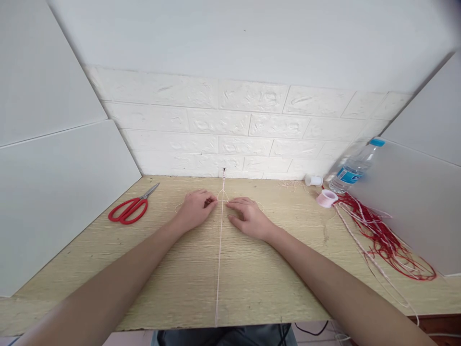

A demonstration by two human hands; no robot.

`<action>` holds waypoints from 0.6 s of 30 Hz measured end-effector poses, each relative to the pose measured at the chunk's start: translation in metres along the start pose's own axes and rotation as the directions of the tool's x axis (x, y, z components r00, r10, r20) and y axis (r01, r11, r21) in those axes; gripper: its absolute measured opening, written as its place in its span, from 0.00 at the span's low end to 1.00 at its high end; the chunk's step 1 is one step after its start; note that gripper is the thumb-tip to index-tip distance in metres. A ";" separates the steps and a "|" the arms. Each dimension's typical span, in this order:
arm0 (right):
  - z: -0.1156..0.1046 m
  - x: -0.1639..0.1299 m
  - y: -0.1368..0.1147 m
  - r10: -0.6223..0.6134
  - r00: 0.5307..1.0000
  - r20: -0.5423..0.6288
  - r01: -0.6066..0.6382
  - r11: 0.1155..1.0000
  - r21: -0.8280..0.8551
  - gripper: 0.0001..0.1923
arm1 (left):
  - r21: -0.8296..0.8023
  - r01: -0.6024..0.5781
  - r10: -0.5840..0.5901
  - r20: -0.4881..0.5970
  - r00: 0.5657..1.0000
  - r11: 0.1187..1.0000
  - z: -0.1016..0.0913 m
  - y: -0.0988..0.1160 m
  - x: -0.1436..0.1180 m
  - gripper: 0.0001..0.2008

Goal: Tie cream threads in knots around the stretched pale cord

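Left hand (195, 207) and right hand (248, 217) rest on the pale wooden table (180, 269), fingers curled, seemingly pinching small loops of thin pale cord (220, 240) stretched taut between them; red-handled scissors (130, 208) lie apart

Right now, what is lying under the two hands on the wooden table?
A pale cord runs taut down the wooden table between the left hand and right hand. Thin loops of it show beside the fingers. Whatever lies under the palms is hidden.
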State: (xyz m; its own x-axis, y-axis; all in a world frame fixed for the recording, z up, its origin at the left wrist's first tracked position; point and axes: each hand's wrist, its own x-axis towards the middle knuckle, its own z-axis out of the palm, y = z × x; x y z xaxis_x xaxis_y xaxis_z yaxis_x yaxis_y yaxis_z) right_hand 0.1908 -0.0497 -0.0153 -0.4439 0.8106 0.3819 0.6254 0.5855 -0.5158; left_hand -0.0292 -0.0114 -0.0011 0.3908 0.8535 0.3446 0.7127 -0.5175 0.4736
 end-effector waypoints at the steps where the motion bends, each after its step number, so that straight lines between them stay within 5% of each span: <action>1: 0.000 0.000 0.000 0.001 1.000 -0.005 -0.001 1.000 0.005 0.20 | 0.002 -0.002 0.002 -0.003 1.000 1.000 0.000 0.000 0.000 0.10; 10: -0.004 0.001 -0.001 0.148 0.980 -0.131 -0.141 0.988 0.062 0.14 | 0.046 0.084 -0.075 -0.165 0.983 0.995 -0.008 -0.008 0.003 0.09; 18: -0.008 0.004 0.005 0.334 0.915 -0.228 -0.318 0.942 0.103 0.16 | 0.125 0.231 -0.192 -0.265 0.945 0.965 -0.019 -0.012 0.005 0.09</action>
State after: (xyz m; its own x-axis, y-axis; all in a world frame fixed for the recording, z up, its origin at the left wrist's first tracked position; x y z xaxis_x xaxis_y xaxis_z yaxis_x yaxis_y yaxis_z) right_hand 0.1975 -0.0439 -0.0101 -0.0510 0.9347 0.3518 0.6643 0.2948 -0.6869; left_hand -0.0468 -0.0021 0.0102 0.0786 0.8899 0.4494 0.8508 -0.2948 0.4351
